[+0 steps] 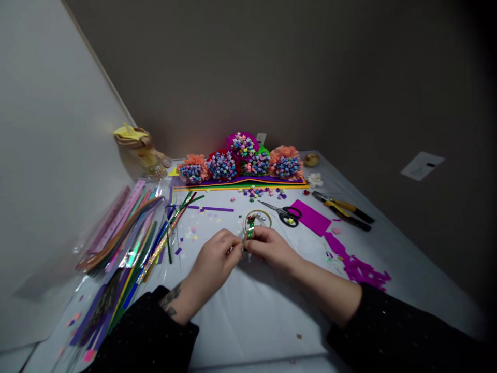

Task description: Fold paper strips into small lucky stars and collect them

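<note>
A shiny green paper strip (250, 228) curves up from between my hands, above the middle of the table. My right hand (267, 246) pinches it between thumb and fingers. Fingertips of my left hand (221, 251) are pressed together at the strip's lower end, meeting the right hand; the exact fold there is too small to make out. Just behind the strip lies a round, clear-centred ring or dish (266, 217) with small shiny pieces in it. Black-handled scissors (285, 213) rest to the right of it, partly beside a magenta paper rectangle (310, 217).
Bundles of coloured paper strips (135, 243) cover the left side. Tissue-paper flowers filled with tiny stars (221, 166) stand along the back on coloured sheets. Loose paper stars (256, 193) lie before them. Yellow-and-black pliers (344, 210) and magenta scraps (361, 269) are at right.
</note>
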Tool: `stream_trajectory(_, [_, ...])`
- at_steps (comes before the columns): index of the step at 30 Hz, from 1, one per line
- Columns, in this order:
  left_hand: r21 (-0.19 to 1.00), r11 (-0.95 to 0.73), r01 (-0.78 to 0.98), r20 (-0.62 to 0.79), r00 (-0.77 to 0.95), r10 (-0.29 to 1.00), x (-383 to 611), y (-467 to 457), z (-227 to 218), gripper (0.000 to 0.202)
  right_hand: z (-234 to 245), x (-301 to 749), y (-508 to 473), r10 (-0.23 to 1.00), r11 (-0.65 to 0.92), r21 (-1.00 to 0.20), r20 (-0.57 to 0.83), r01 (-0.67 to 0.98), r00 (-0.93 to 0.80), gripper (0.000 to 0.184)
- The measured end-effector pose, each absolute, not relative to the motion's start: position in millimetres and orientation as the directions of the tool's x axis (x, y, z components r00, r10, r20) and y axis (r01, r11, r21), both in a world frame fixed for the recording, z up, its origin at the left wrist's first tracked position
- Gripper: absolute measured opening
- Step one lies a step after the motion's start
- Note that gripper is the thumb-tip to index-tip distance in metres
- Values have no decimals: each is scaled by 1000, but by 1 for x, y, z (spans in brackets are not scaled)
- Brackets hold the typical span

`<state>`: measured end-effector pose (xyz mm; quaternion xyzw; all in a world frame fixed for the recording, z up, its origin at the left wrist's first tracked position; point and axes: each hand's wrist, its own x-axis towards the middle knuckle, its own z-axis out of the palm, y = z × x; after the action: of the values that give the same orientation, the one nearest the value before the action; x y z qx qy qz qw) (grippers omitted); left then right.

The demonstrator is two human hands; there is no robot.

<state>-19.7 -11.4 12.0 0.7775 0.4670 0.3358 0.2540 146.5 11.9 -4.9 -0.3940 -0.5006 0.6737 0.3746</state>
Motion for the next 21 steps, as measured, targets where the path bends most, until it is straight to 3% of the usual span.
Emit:
stream_trajectory(5, [789,-311,530,196,262,945,-17,-9,17,17,-5,150,15,959,-182,-968,-136,-172,-248,26])
stream_trajectory(11, [872,-152,465,74,181,981,-16,-9,19,19,-5,148,13,892,-246,-936,-116,-253,-437,27])
stream_trajectory(16, [924,-20,382,-52,178,983,-17,-8,20,24,-9,148,13,882,-219,-931,-61,-291,-467,27])
stream_trajectory(21, [923,-29,383,-38,168,985,-16,-9,20,22,-7,148,13,885,-204,-945,-67,-255,-460,27])
